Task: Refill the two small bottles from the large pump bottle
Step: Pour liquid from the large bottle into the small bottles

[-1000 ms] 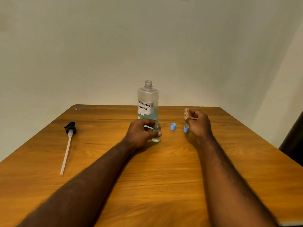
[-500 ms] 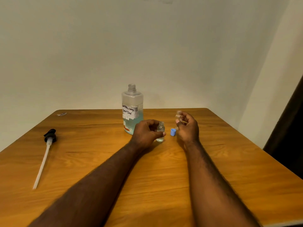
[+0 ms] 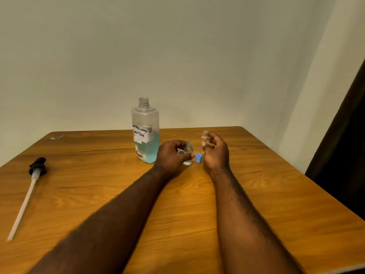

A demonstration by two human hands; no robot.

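The large clear bottle [image 3: 145, 133] stands uncapped at the table's back middle, about a third full of blue liquid, with a handwritten label. Just to its right, my left hand [image 3: 171, 157] grips one small clear bottle [image 3: 188, 152] that stands open on the table. My right hand [image 3: 215, 152] holds the other small bottle [image 3: 205, 137] lifted above the table, also uncapped. One blue cap [image 3: 198, 157] lies between my hands. A second blue cap [image 3: 181, 152] peeks out behind my left fingers.
The black pump head with its long white tube [image 3: 29, 189] lies on the wooden table [image 3: 98, 175] at the far left. A small scrap [image 3: 56, 137] sits at the back left corner. A dark curtain [image 3: 343, 155] hangs past the table's right edge.
The view has swung slightly left and closer. My right hand, still holding its small bottle, has drawn in toward the left hand. My left hand keeps its grip on the standing bottle.
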